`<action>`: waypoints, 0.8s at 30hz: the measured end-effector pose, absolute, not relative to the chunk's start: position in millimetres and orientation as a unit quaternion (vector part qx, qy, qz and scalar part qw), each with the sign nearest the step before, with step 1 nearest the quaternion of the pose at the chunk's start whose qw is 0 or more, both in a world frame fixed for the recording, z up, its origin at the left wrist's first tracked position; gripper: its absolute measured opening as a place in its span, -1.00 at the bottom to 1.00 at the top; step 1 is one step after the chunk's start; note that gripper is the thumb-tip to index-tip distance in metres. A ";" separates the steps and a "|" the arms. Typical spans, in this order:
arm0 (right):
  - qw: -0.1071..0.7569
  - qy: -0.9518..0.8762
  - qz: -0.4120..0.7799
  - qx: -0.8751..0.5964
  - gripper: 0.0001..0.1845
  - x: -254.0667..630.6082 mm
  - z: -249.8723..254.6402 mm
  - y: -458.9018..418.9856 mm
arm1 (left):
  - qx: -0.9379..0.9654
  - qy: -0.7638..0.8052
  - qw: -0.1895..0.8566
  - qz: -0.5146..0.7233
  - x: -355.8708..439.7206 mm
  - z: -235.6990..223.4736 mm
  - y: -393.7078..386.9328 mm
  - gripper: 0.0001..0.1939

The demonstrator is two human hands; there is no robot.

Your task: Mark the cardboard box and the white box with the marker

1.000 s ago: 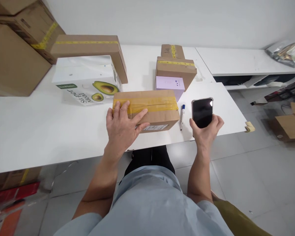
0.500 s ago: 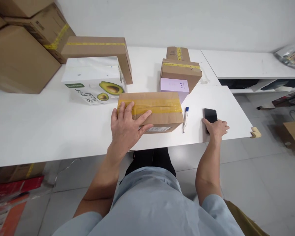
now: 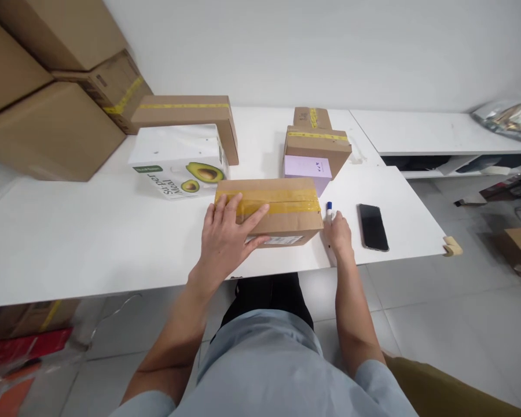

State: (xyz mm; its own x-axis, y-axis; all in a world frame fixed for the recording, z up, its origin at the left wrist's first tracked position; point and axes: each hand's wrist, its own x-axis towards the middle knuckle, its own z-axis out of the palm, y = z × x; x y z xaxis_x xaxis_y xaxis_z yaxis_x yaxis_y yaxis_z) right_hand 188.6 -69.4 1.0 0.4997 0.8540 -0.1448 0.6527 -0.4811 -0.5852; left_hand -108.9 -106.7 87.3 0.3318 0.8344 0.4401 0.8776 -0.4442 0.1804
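- The taped carton [image 3: 282, 188] is placed near the front edge of the counter [image 3: 156, 255]; its top is pressed by the left hand [image 3: 223, 237], fingers spread.
- Right of it, the marker [image 3: 329, 206] is touched by the right hand [image 3: 339, 234]; whether it is pinched cannot be told.
- The carton is judged stiff, maybe rather heavy (its contents are not seen), and best held by both ends.
- Counted: one taped carton, one marker, one phone [image 3: 373, 227], one lilac box [image 3: 306, 167].

marker [image 3: 329, 207] partly behind right hand [image 3: 339, 236], seemingly foil bag [image 3: 511, 119] cropped
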 end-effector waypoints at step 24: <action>0.621 -0.381 0.268 -0.631 -0.43 206.3 11.5 -109.7 | -0.674 -0.486 -0.443 -0.336 -74.7 44.2 -67.2 -0.03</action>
State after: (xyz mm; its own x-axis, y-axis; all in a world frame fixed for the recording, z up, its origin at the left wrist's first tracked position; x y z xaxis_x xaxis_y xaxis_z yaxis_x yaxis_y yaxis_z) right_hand 206.3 -109.7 11.5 0.5659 0.8134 0.1346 0.1472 0.0609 -0.9872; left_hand -74.7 -67.2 44.2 0.3021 0.9530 0.0220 0.3570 -0.1346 0.9244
